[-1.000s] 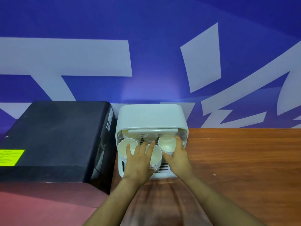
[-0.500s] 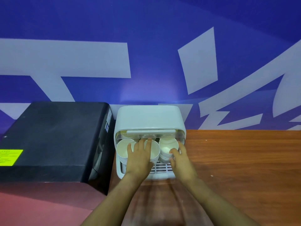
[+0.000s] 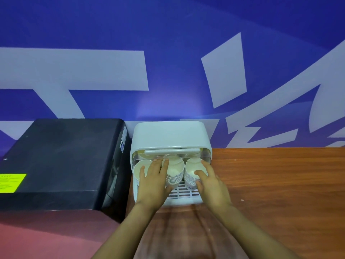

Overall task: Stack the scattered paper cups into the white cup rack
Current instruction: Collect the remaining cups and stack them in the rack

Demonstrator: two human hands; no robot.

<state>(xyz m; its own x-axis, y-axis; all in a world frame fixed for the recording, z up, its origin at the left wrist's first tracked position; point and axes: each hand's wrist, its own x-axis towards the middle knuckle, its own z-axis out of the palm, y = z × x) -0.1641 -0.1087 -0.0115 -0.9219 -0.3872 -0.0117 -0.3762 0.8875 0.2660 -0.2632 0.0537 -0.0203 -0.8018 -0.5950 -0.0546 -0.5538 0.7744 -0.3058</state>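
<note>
we're near the end, by the look of it. the rack [image 3: 170, 136] sits on the surface [image 3: 280, 184] against the wall, just right of a black box [image 3: 61, 161], w/ its front cover lifted. inside we count three stacks of cups side by side: left stack [image 3: 139, 170], mid stack [image 3: 175, 171], right stack [image 3: 191, 171]. all three stand on the slotted tray [image 3: 183, 193] at the rack's front, mouths up and tilted a bit toward us.

our left hand [image 3: 154, 181] lies over the left and mid stacks, fingers straight and spread, tips up near the cover's handle [image 3: 171, 151]; grip is flat, pressing, not curled round anything. our right hand [image 3: 211, 186] is on the right stack, thumb on the cup's rim, fingers on its outer side; that reads as a loose pinch on the stack, tho the far fingers are hidden so we can't be fully sure.

no loose cups show anywhere on the surface, so we judge the gathering done. what's left, prob: nudge the stacks back and straight, so they sit fully under the cover, then lower it. whether more cups sit deeper inside, we can't tell; it's dim back there. cups out of frame can't be ruled out either.
</note>
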